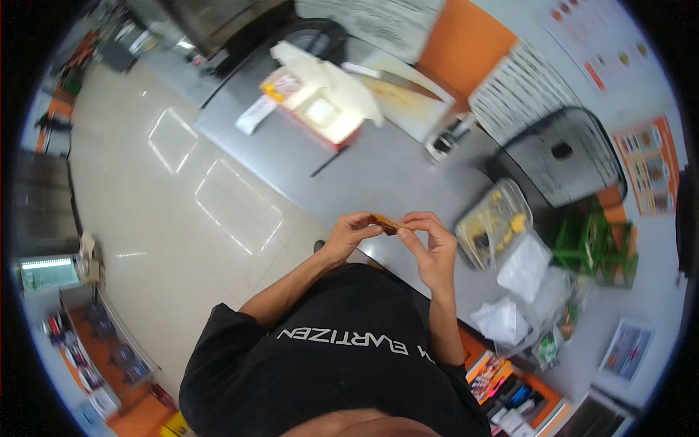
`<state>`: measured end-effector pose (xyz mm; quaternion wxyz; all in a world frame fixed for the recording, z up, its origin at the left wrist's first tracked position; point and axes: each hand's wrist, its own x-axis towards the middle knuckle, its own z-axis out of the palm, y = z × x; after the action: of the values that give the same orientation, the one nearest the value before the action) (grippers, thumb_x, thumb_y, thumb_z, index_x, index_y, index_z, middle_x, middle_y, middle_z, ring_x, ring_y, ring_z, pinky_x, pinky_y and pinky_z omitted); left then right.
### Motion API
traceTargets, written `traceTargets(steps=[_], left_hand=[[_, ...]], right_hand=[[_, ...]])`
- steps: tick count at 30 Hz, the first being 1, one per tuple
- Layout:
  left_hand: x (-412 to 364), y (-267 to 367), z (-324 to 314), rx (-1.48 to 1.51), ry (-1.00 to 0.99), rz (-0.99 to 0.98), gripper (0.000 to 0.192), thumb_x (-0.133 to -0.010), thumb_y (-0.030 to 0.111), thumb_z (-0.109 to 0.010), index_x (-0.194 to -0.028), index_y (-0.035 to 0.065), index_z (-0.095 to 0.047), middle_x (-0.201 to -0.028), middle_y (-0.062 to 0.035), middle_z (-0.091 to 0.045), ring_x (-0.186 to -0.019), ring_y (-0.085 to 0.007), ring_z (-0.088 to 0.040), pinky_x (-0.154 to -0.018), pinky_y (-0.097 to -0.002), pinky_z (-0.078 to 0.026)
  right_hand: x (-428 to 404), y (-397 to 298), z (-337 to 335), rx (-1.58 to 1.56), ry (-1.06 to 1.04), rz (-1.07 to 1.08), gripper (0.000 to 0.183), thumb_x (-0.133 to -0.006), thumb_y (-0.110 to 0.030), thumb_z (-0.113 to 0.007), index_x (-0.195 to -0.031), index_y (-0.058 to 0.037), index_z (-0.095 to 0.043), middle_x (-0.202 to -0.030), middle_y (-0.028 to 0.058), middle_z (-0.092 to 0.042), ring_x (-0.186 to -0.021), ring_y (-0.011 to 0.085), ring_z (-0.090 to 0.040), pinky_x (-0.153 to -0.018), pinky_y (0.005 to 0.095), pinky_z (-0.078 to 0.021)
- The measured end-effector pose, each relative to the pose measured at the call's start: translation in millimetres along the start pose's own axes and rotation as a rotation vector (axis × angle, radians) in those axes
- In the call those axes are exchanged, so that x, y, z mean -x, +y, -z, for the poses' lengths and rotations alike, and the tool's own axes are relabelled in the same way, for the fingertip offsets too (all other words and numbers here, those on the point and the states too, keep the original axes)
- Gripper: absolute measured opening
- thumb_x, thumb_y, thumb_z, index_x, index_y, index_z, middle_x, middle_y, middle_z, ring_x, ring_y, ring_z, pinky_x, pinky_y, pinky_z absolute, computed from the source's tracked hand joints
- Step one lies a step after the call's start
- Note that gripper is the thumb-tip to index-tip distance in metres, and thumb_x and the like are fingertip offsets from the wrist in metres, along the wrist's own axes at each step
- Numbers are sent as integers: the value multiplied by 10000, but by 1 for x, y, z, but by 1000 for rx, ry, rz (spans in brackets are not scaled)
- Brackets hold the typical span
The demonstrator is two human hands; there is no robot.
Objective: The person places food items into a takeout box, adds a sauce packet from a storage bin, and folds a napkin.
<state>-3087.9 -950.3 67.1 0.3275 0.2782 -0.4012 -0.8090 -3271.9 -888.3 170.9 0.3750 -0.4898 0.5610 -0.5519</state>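
Observation:
My left hand (349, 235) and my right hand (431, 243) meet in front of my black shirt, above the near edge of a metal counter (349, 191). Between their fingertips they hold a small brown and orange item (386, 225), pinched at both ends; its exact kind cannot be told. Farther off on the counter lies an opened cardboard box (327, 112) with a white thing inside. To the right of my right hand is a clear plastic tub (494, 224) with yellow pieces in it.
A knife (398, 80) lies on a stained white cutting board (420, 112) at the back. Right of the tub are crumpled white bags (524, 265) and a green plastic rack (590, 246). A dark-rimmed container (565, 155) stands near the wall. Tiled floor (164, 207) spreads at left.

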Motion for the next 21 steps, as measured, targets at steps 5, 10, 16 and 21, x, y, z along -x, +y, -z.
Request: traceTargets(steps=[5, 10, 16, 21], left_hand=[[60, 22, 95, 112, 356, -62, 224, -1000, 142, -678, -1152, -11, -741, -1110, -84, -755, -1057, -177, -668, -987, -345, -479], [101, 52, 156, 22, 604, -91, 208, -976, 177, -723, -1086, 3, -753, -1034, -46, -745, -984, -124, -636, -947, -287, -463], [122, 83, 203, 90, 722, -95, 248, -962, 176, -738, -1124, -12, -748, -1049, -42, -748, -966, -110, -630, -921, -286, -476], [110, 84, 238, 76, 850, -110, 358, -950, 160, -745, -1246, -36, -696, -1101, -71, -748, -1033, -135, -652, -976, -300, -472]], right_hand=[[-41, 23, -124, 210, -201, 145, 83, -909, -35, -721, -959, 29, -704, -1019, 131, -715, -982, 221, -677, -922, 322, -499], [-74, 67, -224, 222, -228, 142, 110, -891, -51, -739, -909, 44, -687, -995, 127, -712, -947, 224, -681, -896, 309, -504], [-96, 77, -289, 120, -356, 74, 130, -895, -71, -740, -879, 48, -690, -981, 112, -702, -932, 205, -668, -888, 313, -504], [-124, 76, -324, 104, -448, 140, 132, -896, -80, -750, -884, 42, -702, -1003, 112, -701, -945, 195, -661, -893, 322, -499]])
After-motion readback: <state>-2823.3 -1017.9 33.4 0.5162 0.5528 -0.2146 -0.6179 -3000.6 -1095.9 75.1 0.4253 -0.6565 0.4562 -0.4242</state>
